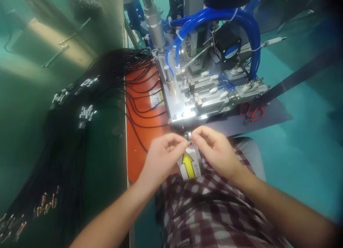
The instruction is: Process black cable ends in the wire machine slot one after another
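At the front edge of the machine, my left hand (167, 153) pinches thin coloured wires (190, 142) between thumb and forefinger. A black cable (138, 139) runs over the orange plate toward this hand and passes out of sight behind it. My right hand (214, 150) is closed in a pinch at the other side of the same wires, its fingertips close to the left ones. Just beyond the fingertips is a small fixture (187, 135) with a white part, partly covered by the fingers. Below the hands lies a metal plate with a yellow arrow (189, 166).
The metal machine (184, 101) with blue air hoses (214, 14) stands ahead. Several black cables with silver connectors (87, 114) lie over the green surface at left and cross the orange plate (136, 162). Red-handled pliers (250, 114) rest at right.
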Action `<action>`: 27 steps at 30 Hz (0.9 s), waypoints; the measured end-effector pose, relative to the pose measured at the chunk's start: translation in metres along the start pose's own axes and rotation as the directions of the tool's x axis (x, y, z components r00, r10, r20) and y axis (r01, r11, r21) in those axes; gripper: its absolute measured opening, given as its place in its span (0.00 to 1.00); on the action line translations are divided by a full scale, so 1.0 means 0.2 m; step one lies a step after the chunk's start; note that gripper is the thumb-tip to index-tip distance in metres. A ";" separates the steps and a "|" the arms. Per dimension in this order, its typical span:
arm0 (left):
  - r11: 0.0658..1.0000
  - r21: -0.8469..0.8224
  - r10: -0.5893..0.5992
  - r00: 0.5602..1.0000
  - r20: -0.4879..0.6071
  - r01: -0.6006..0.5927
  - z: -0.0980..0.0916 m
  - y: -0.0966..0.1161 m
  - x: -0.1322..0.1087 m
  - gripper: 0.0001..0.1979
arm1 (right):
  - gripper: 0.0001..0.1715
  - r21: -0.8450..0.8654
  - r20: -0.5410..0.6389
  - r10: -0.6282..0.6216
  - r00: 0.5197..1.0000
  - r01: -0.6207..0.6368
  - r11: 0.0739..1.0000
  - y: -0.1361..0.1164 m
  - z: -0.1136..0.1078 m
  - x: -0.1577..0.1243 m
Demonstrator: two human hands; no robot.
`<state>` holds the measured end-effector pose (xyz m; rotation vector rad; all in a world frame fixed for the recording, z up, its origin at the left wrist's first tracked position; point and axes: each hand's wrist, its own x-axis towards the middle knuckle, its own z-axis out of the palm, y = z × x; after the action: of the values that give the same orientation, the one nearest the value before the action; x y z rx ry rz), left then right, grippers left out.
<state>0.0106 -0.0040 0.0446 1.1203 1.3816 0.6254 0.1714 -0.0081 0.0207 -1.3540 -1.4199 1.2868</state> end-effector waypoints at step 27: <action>0.517 0.592 0.724 0.685 0.082 -0.618 -0.02 -0.16 0.12 0.07 | 0.12 0.145 -0.085 0.038 0.996 -0.026 0.989 0.17 0.04 0.09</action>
<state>0.0019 0.0050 0.0064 2.2278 1.2808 0.8993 0.1683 0.0068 -0.0157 -1.3238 -1.2265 1.3088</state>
